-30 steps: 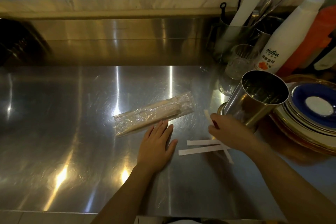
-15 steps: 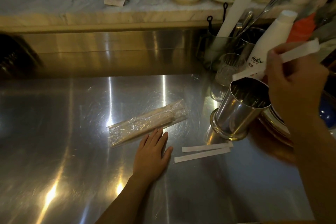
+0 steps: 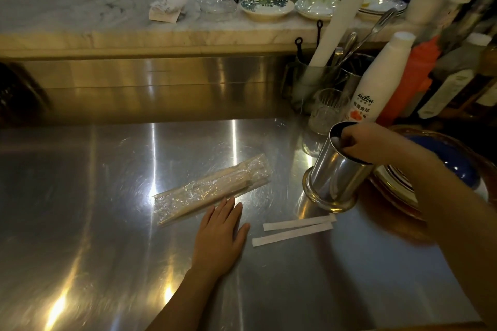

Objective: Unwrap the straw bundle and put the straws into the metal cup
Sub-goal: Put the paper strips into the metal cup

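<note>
The straw bundle [image 3: 212,191], tan straws in clear crinkled wrap, lies slantwise mid-counter. My left hand [image 3: 220,234] rests flat and empty on the steel just in front of it, fingertips almost at the wrap. The metal cup [image 3: 333,177] stands tilted to the right of the bundle. My right hand [image 3: 368,142] is at the cup's mouth with its fingers bunched and dipped inside. Only a pale bit of the paper-wrapped straw shows at the fingertips. Two paper-wrapped straws [image 3: 295,228] lie side by side in front of the cup.
Stacked plates with a blue one [image 3: 451,158] sit right of the cup. Behind it stand a ribbed glass [image 3: 325,113], a white bottle [image 3: 382,80], an orange bottle and a utensil holder [image 3: 312,83]. A marble ledge [image 3: 107,19] carries bowls at the back.
My right hand picked one wrapped straw off the counter, lifted it above the cup, then came down into the cup's mouth. Three loose straws became two. The left hand stayed put.
</note>
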